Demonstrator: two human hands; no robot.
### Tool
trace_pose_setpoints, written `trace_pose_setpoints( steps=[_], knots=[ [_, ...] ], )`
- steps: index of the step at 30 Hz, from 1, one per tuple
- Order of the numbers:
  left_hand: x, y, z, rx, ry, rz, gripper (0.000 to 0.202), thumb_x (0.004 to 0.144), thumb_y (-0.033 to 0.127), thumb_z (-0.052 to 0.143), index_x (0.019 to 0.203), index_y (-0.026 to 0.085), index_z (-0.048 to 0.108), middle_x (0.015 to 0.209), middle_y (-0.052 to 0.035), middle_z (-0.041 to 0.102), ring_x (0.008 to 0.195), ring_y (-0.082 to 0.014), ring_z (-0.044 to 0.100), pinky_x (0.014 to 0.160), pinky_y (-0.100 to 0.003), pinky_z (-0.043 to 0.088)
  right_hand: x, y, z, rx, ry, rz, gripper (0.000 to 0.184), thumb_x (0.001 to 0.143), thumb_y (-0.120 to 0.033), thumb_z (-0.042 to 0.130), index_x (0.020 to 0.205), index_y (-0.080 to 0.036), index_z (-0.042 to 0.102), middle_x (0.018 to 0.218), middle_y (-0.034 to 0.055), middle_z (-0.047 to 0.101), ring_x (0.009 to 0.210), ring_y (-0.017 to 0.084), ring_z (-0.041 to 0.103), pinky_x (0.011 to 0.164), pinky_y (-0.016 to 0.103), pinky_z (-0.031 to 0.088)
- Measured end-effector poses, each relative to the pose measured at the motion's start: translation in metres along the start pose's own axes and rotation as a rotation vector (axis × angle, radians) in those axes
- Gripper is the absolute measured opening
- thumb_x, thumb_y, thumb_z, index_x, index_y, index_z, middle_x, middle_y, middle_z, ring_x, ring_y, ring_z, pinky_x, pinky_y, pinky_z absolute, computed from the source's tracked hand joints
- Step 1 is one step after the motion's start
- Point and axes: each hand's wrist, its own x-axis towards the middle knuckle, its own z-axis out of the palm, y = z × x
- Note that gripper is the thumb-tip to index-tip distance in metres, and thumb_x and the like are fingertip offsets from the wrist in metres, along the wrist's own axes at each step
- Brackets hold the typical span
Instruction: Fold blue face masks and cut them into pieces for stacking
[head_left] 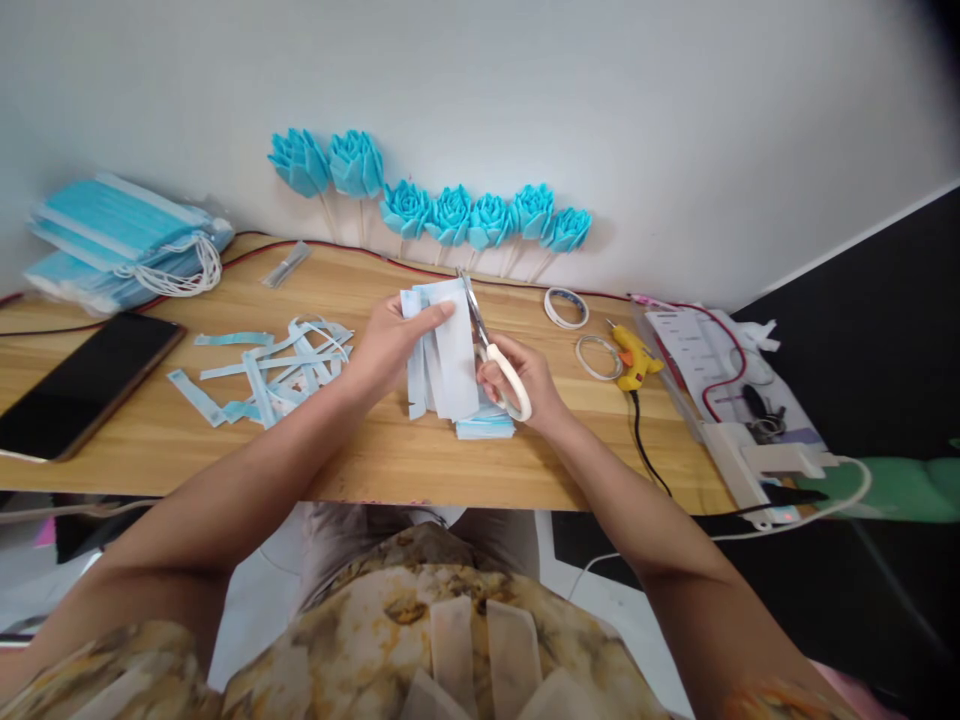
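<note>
Between thumb and fingers, my left hand point(390, 340) grips pale blue-white face mask pieces point(454, 365) that hang down over the wooden table. My right hand point(525, 375) is closed around the white handles of a pair of scissors point(514, 385). The blades point away from me and lie along the right edge of the mask pieces. Just below, partly hidden by them, is a small stack of cut light blue pieces point(486, 428). To the left of my left hand lies a loose heap of trimmed strips point(259, 375).
Several blue paper-like flowers point(451, 215) on sticks lean against the wall. A pile of face masks point(120, 235) and a phone point(86, 385) lie left. Rightward are tape rolls point(566, 308), a yellow glue gun point(636, 360) with its cord, and a power strip point(739, 470).
</note>
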Motion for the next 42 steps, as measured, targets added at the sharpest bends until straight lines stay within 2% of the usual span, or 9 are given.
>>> trace_pose_setpoints(
  steps=[11,16,20,25,28,31,35,38,42],
  knots=[
    [0.005,0.0,-0.006,-0.028,-0.01,-0.039,0.034,0.064,0.039,0.088,0.073,0.016,0.065,0.065,-0.0004,0.065,0.055,-0.0126,0.057,0.053,-0.025,0.048,-0.002,-0.004,-0.002,0.099,-0.057,-0.014,0.06,0.078,-0.064,0.075,0.116,-0.018,0.067,0.064,-0.0059,0.053,0.045,0.005,0.042,0.042,0.022,0.031],
    [0.013,0.001,-0.014,-0.046,0.064,0.013,0.033,0.064,0.036,0.088,0.079,0.017,0.065,0.067,0.0017,0.063,0.057,-0.0113,0.057,0.054,-0.023,0.047,0.0,-0.02,-0.019,-0.011,-0.215,-0.005,0.065,0.077,-0.068,0.073,0.121,-0.02,0.068,0.075,-0.0014,0.058,0.058,0.008,0.049,0.052,0.024,0.038],
    [0.029,0.004,-0.025,-0.07,0.243,0.066,0.034,0.067,0.037,0.086,0.084,0.018,0.065,0.07,0.0025,0.063,0.062,-0.0124,0.061,0.06,-0.024,0.05,0.002,-0.037,-0.054,-0.423,-0.359,0.004,0.064,0.073,-0.057,0.08,0.125,-0.023,0.07,0.096,0.0042,0.072,0.082,0.018,0.064,0.073,0.031,0.05],
    [0.043,-0.005,-0.038,-0.016,0.263,0.085,0.043,0.066,0.046,0.088,0.09,0.02,0.064,0.074,0.0009,0.067,0.079,-0.0189,0.069,0.069,-0.026,0.055,0.006,-0.031,-0.097,-1.093,0.004,0.095,0.062,0.081,-0.041,0.072,0.14,-0.025,0.062,0.121,0.0116,0.074,0.1,0.031,0.071,0.084,0.043,0.054],
    [0.043,-0.012,-0.04,0.017,0.202,0.064,0.047,0.066,0.051,0.088,0.093,0.02,0.064,0.076,-0.0009,0.067,0.083,-0.0218,0.071,0.071,-0.029,0.057,0.01,-0.014,-0.104,-1.326,0.076,0.149,0.067,0.08,-0.038,0.075,0.143,-0.023,0.06,0.119,0.0163,0.075,0.101,0.039,0.072,0.083,0.051,0.056],
    [0.041,-0.015,-0.039,0.035,0.158,0.069,0.049,0.063,0.05,0.089,0.093,0.019,0.065,0.081,-0.0025,0.069,0.084,-0.0225,0.071,0.072,-0.03,0.057,0.013,-0.004,-0.1,-1.379,0.195,0.096,0.053,0.083,-0.041,0.074,0.132,-0.019,0.068,0.107,0.0177,0.078,0.099,0.042,0.073,0.083,0.057,0.057],
    [0.034,-0.011,-0.035,0.089,0.095,0.102,0.048,0.06,0.045,0.091,0.091,0.018,0.065,0.084,-0.0028,0.07,0.083,-0.0213,0.07,0.072,-0.03,0.055,0.018,-0.02,-0.084,-1.127,0.338,-0.22,0.037,0.091,-0.036,0.065,0.123,-0.018,0.071,0.114,0.0136,0.077,0.109,0.034,0.072,0.098,0.055,0.055],
    [0.029,-0.008,-0.03,0.161,0.028,0.173,0.05,0.063,0.044,0.09,0.098,0.018,0.066,0.09,-0.0036,0.072,0.086,-0.021,0.07,0.076,-0.03,0.056,0.027,-0.053,-0.059,-0.916,0.215,-0.432,0.039,0.094,-0.039,0.062,0.13,-0.024,0.067,0.127,0.0078,0.073,0.118,0.027,0.069,0.105,0.047,0.053],
    [0.026,-0.009,-0.028,0.314,-0.044,0.303,0.061,0.07,0.047,0.087,0.12,0.021,0.064,0.118,-0.0081,0.072,0.108,-0.0254,0.068,0.09,-0.035,0.056,0.05,-0.094,-0.017,-0.927,-0.06,-0.5,0.046,0.089,-0.041,0.07,0.133,-0.031,0.065,0.134,0.0038,0.07,0.127,0.028,0.061,0.106,0.044,0.048]
  ],
)
